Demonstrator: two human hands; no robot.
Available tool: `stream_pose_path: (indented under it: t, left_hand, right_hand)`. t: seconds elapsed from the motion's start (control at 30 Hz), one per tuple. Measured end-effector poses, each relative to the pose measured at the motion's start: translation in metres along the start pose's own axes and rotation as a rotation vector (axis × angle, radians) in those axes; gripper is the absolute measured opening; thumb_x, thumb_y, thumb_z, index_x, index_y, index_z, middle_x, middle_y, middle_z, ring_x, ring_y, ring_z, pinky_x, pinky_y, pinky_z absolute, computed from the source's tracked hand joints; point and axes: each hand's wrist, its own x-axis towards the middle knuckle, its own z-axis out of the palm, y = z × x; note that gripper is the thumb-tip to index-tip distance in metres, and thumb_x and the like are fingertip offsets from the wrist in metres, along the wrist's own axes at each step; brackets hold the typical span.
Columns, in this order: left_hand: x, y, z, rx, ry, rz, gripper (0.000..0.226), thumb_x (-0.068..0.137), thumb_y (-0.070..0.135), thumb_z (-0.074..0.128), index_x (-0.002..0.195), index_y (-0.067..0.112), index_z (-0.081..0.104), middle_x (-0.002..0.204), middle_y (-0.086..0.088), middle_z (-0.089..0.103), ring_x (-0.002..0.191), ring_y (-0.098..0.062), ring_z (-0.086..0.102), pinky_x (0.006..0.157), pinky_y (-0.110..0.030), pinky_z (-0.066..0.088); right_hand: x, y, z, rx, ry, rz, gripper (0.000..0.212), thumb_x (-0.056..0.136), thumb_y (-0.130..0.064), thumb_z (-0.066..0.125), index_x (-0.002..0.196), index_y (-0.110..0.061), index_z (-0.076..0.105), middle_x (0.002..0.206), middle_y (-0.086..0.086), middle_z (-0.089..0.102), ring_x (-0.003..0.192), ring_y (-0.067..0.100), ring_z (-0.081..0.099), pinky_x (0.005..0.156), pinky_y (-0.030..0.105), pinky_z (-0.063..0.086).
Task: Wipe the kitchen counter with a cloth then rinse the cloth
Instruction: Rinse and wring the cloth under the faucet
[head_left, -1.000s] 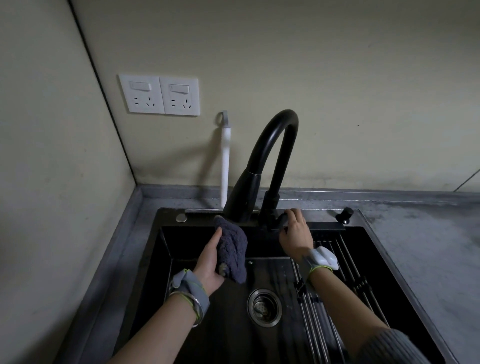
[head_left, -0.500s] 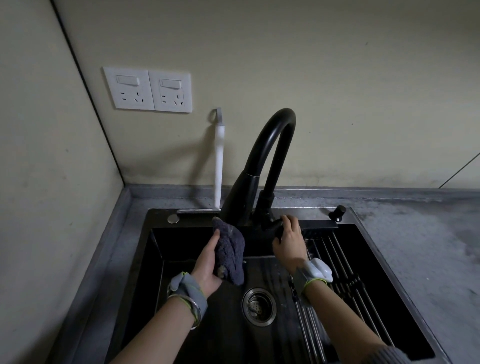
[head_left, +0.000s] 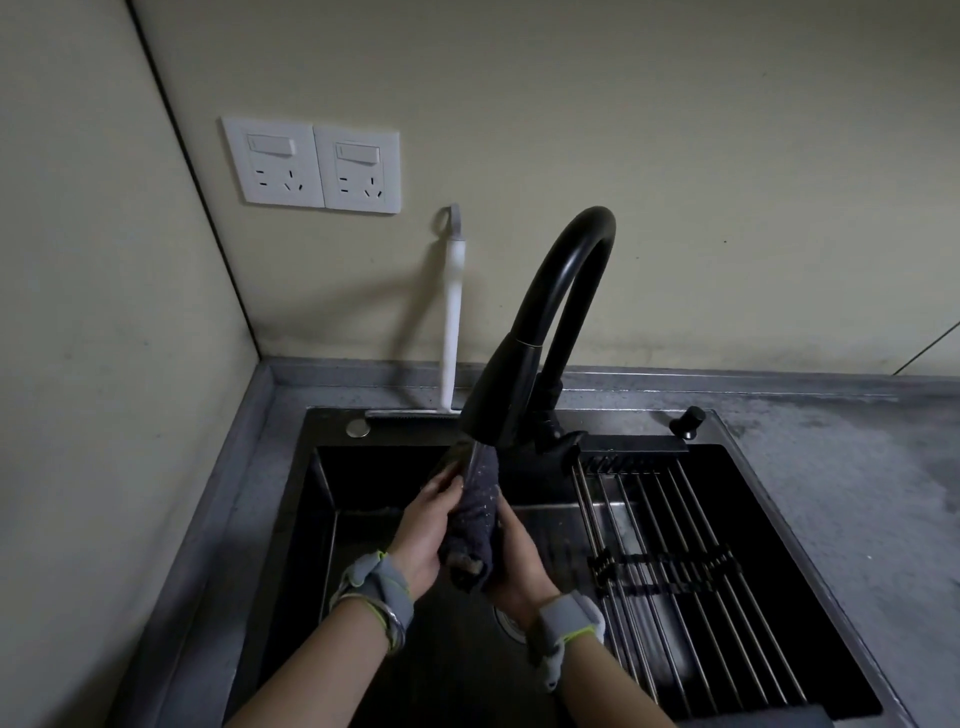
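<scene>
At the centre of the frame, just under the black faucet (head_left: 540, 332) spout, the dark cloth (head_left: 475, 525) is held bunched upright over the sink (head_left: 311, 519), water running onto its top. The left hand (head_left: 423, 535) grips its left side, fingers curled round it; the right hand (head_left: 519, 561) holds the right side, fingers wrapped behind. To rinse well, I would knead and squeeze the cloth under the stream, turning it so every fold gets water, keeping it low to limit splashing onto the counter (head_left: 831, 467). No brand or readable writing shows; the wall sockets (head_left: 311, 166) at upper left are unmarked.
</scene>
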Motion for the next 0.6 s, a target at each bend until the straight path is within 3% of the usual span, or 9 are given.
stream_pose_path:
  t: [0.07,0.17,0.2,0.27,0.33,0.47,0.53,0.6]
  left_hand:
    - [0.0,0.0,-0.007,0.127,0.063,0.091,0.041,0.095,0.015,0.054,0.135,0.019,0.05,0.123,-0.011,0.06,0.099,-0.02,0.061,0.084,-0.032,0.049]
    - [0.003,0.005,-0.019,0.189,0.21,0.129,0.056,0.088,0.014,0.065,0.14,0.018,0.043,0.134,-0.013,0.051,0.117,-0.028,0.054,0.101,-0.042,0.045]
    - [0.003,0.007,-0.024,0.15,0.234,0.097,0.058,0.087,0.013,0.067,0.14,0.013,0.042,0.134,-0.016,0.051,0.116,-0.03,0.055,0.1,-0.044,0.046]
    - [0.002,0.014,-0.028,0.068,0.172,-0.058,0.045,0.087,0.014,0.067,0.127,0.0,0.052,0.126,-0.021,0.058,0.1,-0.03,0.061,0.082,-0.041,0.052]
    - [-0.003,0.019,-0.028,0.057,0.044,-0.239,0.029,0.091,0.022,0.061,0.109,-0.001,0.061,0.119,-0.021,0.062,0.094,-0.028,0.062,0.069,-0.036,0.05]
    - [0.0,0.007,-0.035,0.132,0.114,-0.347,0.027,0.096,0.034,0.051,0.091,0.009,0.06,0.118,-0.016,0.06,0.088,-0.026,0.057,0.083,-0.037,0.04]
    - [-0.001,-0.004,-0.036,0.116,0.133,-0.393,0.034,0.095,0.04,0.048,0.103,0.01,0.061,0.12,-0.016,0.059,0.09,-0.028,0.055,0.09,-0.038,0.037]
    - [0.0,-0.013,-0.031,0.06,0.083,-0.463,0.047,0.094,0.05,0.044,0.117,0.011,0.056,0.121,-0.019,0.056,0.11,-0.037,0.051,0.101,-0.05,0.031]
  right_hand:
    - [0.004,0.001,-0.005,-0.034,0.06,-0.015,0.05,0.094,-0.034,0.05,0.13,0.001,0.051,0.13,0.025,0.054,0.123,0.038,0.05,0.109,0.048,0.034]
    - [0.007,-0.006,-0.017,-0.092,0.178,-0.092,0.045,0.085,-0.024,0.065,0.119,0.003,0.058,0.111,0.021,0.066,0.104,0.035,0.063,0.097,0.046,0.047]
    - [0.008,-0.009,-0.022,-0.099,0.199,-0.111,0.042,0.084,-0.022,0.067,0.117,0.002,0.059,0.108,0.02,0.068,0.101,0.034,0.064,0.094,0.045,0.049]
    - [0.008,-0.014,-0.031,-0.083,0.21,-0.131,0.038,0.084,-0.02,0.067,0.116,-0.001,0.06,0.109,0.02,0.067,0.101,0.033,0.064,0.09,0.045,0.051]
    - [0.008,-0.02,-0.034,-0.103,0.218,-0.161,0.03,0.085,-0.019,0.066,0.111,-0.005,0.059,0.11,0.019,0.066,0.099,0.031,0.063,0.084,0.042,0.052]
    - [0.008,-0.03,-0.028,-0.157,0.27,-0.313,0.017,0.087,-0.009,0.062,0.099,-0.014,0.051,0.1,0.013,0.059,0.082,0.021,0.06,0.068,0.033,0.054]
    - [0.006,-0.034,-0.018,-0.165,0.235,-0.394,0.032,0.087,-0.003,0.059,0.113,-0.019,0.048,0.098,0.005,0.059,0.08,0.014,0.059,0.058,0.023,0.054]
    - [0.002,-0.034,-0.005,-0.172,0.16,-0.438,0.048,0.088,0.002,0.056,0.125,-0.026,0.044,0.1,-0.003,0.059,0.082,0.009,0.061,0.056,0.016,0.052]
